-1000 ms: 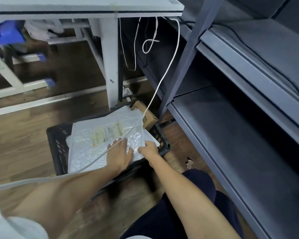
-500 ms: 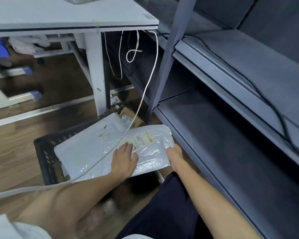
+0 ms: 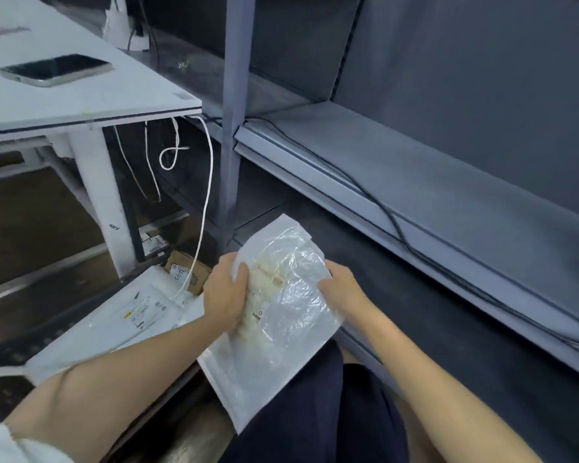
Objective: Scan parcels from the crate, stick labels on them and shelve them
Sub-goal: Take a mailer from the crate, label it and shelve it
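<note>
Grey metal shelving [image 3: 448,202] fills the right of the view, its visible levels bare apart from a dark cable [image 3: 375,195]; a white bench [image 3: 91,95] at upper left carries a phone [image 3: 56,70], with white cords [image 3: 208,182] hanging below its edge. Black crate [image 3: 30,345] sits on the floor at lower left, holding at least one more white parcel [image 3: 131,315] and a small cardboard box [image 3: 188,272] at its far end. One clear-wrapped white mailer parcel [image 3: 274,329] is out of the crate, held over the person's lap, just in front of the lowest shelf. Judged progress: early. This parcel picked; no scanner or label roll in view, no new label visibly applied, nothing shelved in the visible bays. Scan, label and shelve remain for this item, then the crate's remainder. Left hand [image 3: 226,295]: grip closed over the parcel's left edge, fingers curled onto the top face near the printed slip. Right hand [image 3: 341,290]: grip closed on the right edge, fingers pinching the plastic wrap.
</note>
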The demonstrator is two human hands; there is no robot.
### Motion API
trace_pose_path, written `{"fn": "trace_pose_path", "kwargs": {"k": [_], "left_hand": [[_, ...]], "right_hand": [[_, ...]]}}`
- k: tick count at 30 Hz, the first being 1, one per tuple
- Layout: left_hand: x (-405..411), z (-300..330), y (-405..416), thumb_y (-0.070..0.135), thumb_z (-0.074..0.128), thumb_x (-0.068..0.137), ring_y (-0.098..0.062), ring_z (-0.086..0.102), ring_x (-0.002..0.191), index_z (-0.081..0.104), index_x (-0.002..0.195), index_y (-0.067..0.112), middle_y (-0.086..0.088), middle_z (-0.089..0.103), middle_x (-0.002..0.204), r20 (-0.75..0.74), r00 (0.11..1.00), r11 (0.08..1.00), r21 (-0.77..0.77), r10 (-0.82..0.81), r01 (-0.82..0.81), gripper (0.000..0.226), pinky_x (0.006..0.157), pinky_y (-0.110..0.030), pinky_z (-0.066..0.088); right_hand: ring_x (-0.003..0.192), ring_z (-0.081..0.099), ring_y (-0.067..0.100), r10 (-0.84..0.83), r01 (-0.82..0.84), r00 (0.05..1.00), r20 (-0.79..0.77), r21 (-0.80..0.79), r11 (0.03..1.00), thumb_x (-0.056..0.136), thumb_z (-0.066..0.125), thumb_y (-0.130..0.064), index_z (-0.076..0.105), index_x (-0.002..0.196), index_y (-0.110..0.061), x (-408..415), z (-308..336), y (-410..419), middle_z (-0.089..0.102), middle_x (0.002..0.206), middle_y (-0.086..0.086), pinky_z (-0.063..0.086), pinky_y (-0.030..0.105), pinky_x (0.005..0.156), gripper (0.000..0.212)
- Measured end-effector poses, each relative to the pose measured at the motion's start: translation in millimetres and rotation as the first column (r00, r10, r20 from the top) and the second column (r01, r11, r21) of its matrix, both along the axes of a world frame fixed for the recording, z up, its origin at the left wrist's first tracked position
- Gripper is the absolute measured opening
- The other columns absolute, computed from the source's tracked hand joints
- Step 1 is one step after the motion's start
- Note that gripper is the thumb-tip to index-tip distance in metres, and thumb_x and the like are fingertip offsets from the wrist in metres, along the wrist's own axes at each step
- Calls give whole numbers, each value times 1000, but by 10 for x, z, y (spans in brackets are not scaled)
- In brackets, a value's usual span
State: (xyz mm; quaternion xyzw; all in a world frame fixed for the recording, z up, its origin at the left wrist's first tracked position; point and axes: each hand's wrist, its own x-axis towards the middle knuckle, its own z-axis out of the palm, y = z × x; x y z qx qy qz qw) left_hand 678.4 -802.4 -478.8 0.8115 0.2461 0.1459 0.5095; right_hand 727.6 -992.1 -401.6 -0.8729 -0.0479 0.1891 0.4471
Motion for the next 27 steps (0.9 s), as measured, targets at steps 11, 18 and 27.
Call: {"fn": "trace_pose_path", "kwargs": {"k": [11, 18, 27], "left_hand": [[360, 1233, -405, 27, 44, 100, -7, 32, 43, 28, 47, 15, 7, 33, 41, 321, 946, 953, -300, 55, 46, 56, 49, -21, 30], [759, 2334, -635, 30, 55, 88, -10, 22, 42, 27, 50, 18, 6, 23, 44, 355, 925, 970, -144, -132, 194, 49, 44, -25, 23], [922, 2992, -1506, 45, 62, 85, -16, 23, 45, 30, 49, 17, 4, 24, 46, 196, 797, 814, 265, -571, 517, 55, 48, -25, 20]], "right_hand": [[73, 63, 14, -51, 41, 945, 323, 35, 999, 83, 47, -8, 65, 95, -7, -353, 1656, -800, 70, 94, 8, 51, 29, 67, 22], [105, 54, 15, -210, 258, 845, 492, -31, 966, 90, 52, -15, 28, 140, -26, -460, 2392, -1419, 46, 129, -8, 47, 31, 86, 57], [148, 2, 18, 314, 261, 636, 705, -579, 773, 92, 52, -48, 29, 147, -23, -665, 3032, -1492, 22, 156, -1, 4, 41, 119, 65]]}}
